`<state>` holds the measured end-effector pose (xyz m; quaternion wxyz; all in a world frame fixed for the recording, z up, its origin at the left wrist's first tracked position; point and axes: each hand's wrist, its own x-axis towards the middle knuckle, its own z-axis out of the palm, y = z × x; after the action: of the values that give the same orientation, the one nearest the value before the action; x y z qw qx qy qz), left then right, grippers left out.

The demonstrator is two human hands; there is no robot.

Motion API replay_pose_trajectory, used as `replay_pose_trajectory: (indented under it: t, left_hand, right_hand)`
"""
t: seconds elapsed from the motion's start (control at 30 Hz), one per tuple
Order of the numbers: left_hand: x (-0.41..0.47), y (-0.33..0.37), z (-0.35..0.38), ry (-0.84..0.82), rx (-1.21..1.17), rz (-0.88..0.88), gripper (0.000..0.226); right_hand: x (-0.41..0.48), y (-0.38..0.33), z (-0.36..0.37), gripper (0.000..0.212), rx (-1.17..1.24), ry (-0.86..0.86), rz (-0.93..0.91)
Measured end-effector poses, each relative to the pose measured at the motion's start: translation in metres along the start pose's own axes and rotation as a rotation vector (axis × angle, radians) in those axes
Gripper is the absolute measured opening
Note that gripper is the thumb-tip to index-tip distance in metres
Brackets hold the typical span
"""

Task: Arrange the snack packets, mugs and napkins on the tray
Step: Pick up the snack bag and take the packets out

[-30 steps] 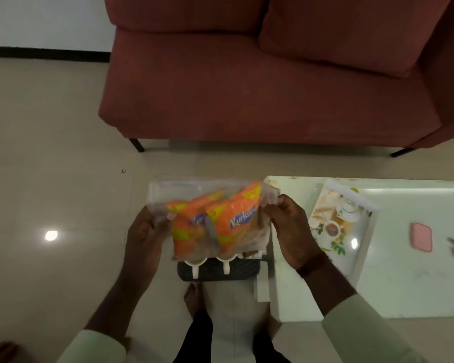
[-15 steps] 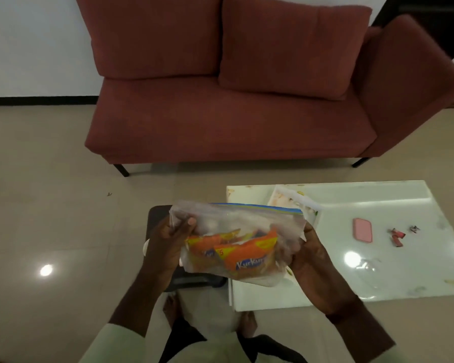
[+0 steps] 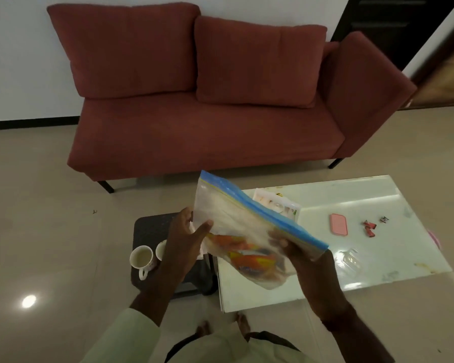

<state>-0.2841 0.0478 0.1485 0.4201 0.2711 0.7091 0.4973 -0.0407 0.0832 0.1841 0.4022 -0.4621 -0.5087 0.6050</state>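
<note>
- I see both hands holding a clear zip bag [image 3: 236, 218] up over the near-left corner of the white bench [image 3: 378, 247].
- My left hand [image 3: 184, 244] pinches the bag's left edge, thumb on top.
- My right hand [image 3: 299, 255] grips it from beneath, fingers curled around the plastic.
- Orange snack packets [image 3: 249, 258] lie in the bag's low end.
- The tray [image 3: 281, 204] sits on the bench behind the bag.
- Two mugs [image 3: 142, 259] stand on a dark stool [image 3: 150, 229] to the left.
</note>
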Motion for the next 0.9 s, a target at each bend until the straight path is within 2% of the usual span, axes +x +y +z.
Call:
replay_pose_trajectory:
  t: [0.07,0.13,0.2,0.27,0.37,0.43,0.47,0.53,0.57,0.63,0.7,0.77,0.87,0.9]
  left_hand:
    - [-0.006,0.002,0.006,0.079,0.029,-0.044,0.021]
    - [-0.015,0.007,0.014,0.021,-0.028,-0.136,0.008]
    - [-0.022,0.014,0.022,-0.123,-0.122,-0.258,0.023]
    - [-0.027,0.021,0.032,-0.228,-0.164,-0.293,0.033]
    - [-0.034,0.028,0.046,-0.235,-0.193,-0.342,0.024]
    - [-0.037,0.029,0.054,-0.232,-0.211,-0.372,0.014]
    - [-0.037,0.028,0.056,-0.239,-0.211,-0.389,0.012]
    - [-0.037,0.024,0.061,-0.246,-0.191,-0.41,0.014]
    - [-0.038,0.022,0.064,-0.244,-0.179,-0.42,0.017]
    - [-0.041,0.019,0.071,-0.242,-0.166,-0.444,0.023]
    - [-0.048,0.016,0.083,-0.231,-0.138,-0.438,0.025]
    - [-0.056,0.014,0.101,-0.167,-0.093,-0.41,0.026]
    - [-0.067,0.013,0.127,-0.018,-0.115,-0.384,0.032]
    - [-0.07,0.014,0.136,0.009,-0.122,-0.379,0.036]
  right_hand:
    - [-0.006,0.007,0.011,0.023,-0.062,0.059,0.02]
    - [-0.01,0.015,0.018,0.025,-0.08,0.034,0.007]
    - [-0.016,0.021,0.021,0.031,-0.107,-0.011,-0.048]
    - [-0.02,0.029,0.018,0.035,-0.275,-0.025,-0.195]
    - [-0.026,0.038,0.006,0.04,-0.582,-0.102,-0.406]
    - [-0.03,0.044,-0.001,0.046,-0.685,-0.144,-0.437]
    - [-0.032,0.045,-0.005,0.054,-0.649,-0.15,-0.367]
    - [-0.033,0.04,-0.015,0.075,-0.49,-0.166,-0.114]
    - [-0.034,0.038,-0.022,0.078,-0.475,-0.237,-0.061]
    - [-0.033,0.034,-0.036,0.087,-0.612,-0.438,-0.094]
    - [-0.029,0.029,-0.052,0.1,-0.602,-0.571,-0.007]
    - [-0.021,0.024,-0.058,0.091,-0.486,-0.567,0.075]
    - [-0.006,0.016,-0.058,0.053,-0.409,-0.336,0.102]
    - [0.0,0.014,-0.061,0.048,-0.444,-0.295,0.093]
